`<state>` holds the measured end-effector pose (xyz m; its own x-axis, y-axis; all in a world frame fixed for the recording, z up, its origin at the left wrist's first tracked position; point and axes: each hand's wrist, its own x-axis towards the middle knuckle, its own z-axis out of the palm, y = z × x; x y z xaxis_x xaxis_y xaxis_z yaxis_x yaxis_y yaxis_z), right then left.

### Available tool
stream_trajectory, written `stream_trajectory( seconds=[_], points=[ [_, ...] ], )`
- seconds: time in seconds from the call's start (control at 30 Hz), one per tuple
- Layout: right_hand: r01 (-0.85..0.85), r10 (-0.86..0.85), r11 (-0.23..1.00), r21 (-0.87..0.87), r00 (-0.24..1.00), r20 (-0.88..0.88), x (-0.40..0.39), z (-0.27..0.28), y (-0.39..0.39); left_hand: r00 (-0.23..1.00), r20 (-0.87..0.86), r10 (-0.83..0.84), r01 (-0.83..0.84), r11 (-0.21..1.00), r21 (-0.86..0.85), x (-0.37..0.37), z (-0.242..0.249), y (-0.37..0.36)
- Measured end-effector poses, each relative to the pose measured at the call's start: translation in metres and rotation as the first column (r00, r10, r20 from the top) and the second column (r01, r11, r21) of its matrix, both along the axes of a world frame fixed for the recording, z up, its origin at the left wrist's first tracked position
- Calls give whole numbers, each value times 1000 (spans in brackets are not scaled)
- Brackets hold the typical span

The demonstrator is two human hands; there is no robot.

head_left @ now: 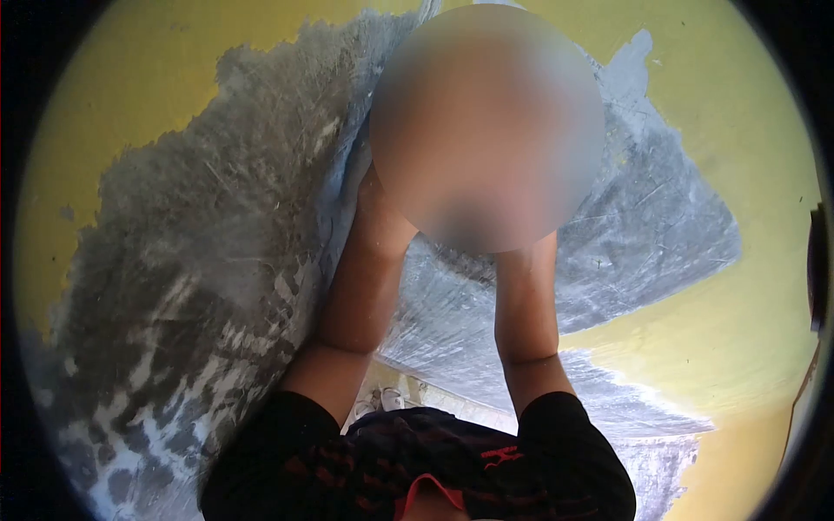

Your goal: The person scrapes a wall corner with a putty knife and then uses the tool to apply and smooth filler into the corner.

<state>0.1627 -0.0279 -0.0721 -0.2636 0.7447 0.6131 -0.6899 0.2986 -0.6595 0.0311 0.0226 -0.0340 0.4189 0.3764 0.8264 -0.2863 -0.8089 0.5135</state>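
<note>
Both my arms reach up and forward in front of the wall, my left forearm (pixel 369 269) and my right forearm (pixel 526 304) roughly side by side. A round blur covers both hands, so their fingers and anything they hold are hidden. Behind them is a large grey patch (pixel 208 234) of bare, streaked wall surface with ragged edges. More of this grey surface (pixel 651 226) shows right of the blur. Whether either hand touches the wall cannot be seen.
Yellow paint (pixel 730 113) surrounds the grey areas. A vertical corner or fold runs down just left of my arms. At the right edge is a dark brown object (pixel 817 269). Below, a white shoe (pixel 393 398) shows on the floor beyond my black shirt (pixel 417 451).
</note>
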Motion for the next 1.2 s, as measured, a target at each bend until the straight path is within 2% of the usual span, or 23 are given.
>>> stream_trajectory(
  seconds=[0.07,0.1,0.13,0.2,0.27,0.3,0.37,0.4,0.43,0.47,0.5,0.53,0.6,0.63,0.67,0.7,0.77,0.8,0.83,0.93,1.0,1.07,1.2],
  points=[
    [72,-73,996,-48,997,-22,-18,6,-9,938,221,265,-315,919,237,15,-15,4],
    [375,-381,908,-187,925,5,-34,13,-11,938,221,266,-316,918,237,16,-16,3],
    [631,-644,712,-307,762,73,-44,20,-12,945,205,253,-296,931,214,15,-17,1],
    [614,-636,727,-308,771,33,-44,34,-10,949,199,243,-281,939,196,10,-3,-1],
    [599,-640,730,-330,768,-19,-43,32,-14,919,24,394,-390,896,215,1,12,-5],
    [501,-532,808,-311,846,-19,-40,31,-10,917,37,398,-395,891,221,3,11,1],
    [397,-417,869,-295,909,-6,-23,17,-2,970,162,180,-209,960,187,10,0,13],
    [200,-201,975,-94,980,-5,-7,-1,7,970,165,181,-211,960,186,7,-2,9],
    [-26,22,994,104,999,43,1,-10,13,970,97,222,-237,954,182,1,-7,0],
    [-31,27,994,101,998,49,-11,-6,6,964,29,264,-265,948,178,-2,-9,-5],
    [334,-340,936,-109,940,-39,-34,0,-9,962,34,270,-272,947,172,0,-12,-6],
    [621,-667,712,-329,744,-41,-46,3,-16,961,45,272,-276,945,175,4,-18,-6],
    [607,-657,726,-322,751,-65,-24,1,-9,960,56,276,-281,942,183,6,-17,-4],
    [276,-280,959,-59,957,-70,4,-7,6,958,62,280,-287,942,176,7,-10,-1],
    [-130,127,974,185,991,30,23,-12,16,959,60,278,-284,944,167,9,-8,1],
    [-123,121,975,186,992,23,27,-10,27,961,53,272,-277,946,170,12,-7,3],
    [-417,395,866,275,909,135,29,-8,47,954,170,249,-276,947,165,16,-4,7],
    [-415,393,868,272,910,136,22,-2,44,954,172,246,-274,948,162,15,-5,6],
    [-247,239,950,191,969,63,58,41,84,948,151,279,-303,936,177,11,-8,4],
    [274,-281,955,-109,958,-52,-30,11,30,940,114,322,-340,917,208,6,-18,-3],
    [558,-597,767,-317,801,-33,-58,12,1,936,97,339,-352,909,222,4,-26,-8],
    [739,-830,463,-489,555,52,-75,21,-20,948,-19,317,-309,934,182,1,-32,-11],
    [722,-675,636,-272,691,259,-17,-18,-31,946,-13,324,-317,932,178,-3,-41,-16]
  ],
)
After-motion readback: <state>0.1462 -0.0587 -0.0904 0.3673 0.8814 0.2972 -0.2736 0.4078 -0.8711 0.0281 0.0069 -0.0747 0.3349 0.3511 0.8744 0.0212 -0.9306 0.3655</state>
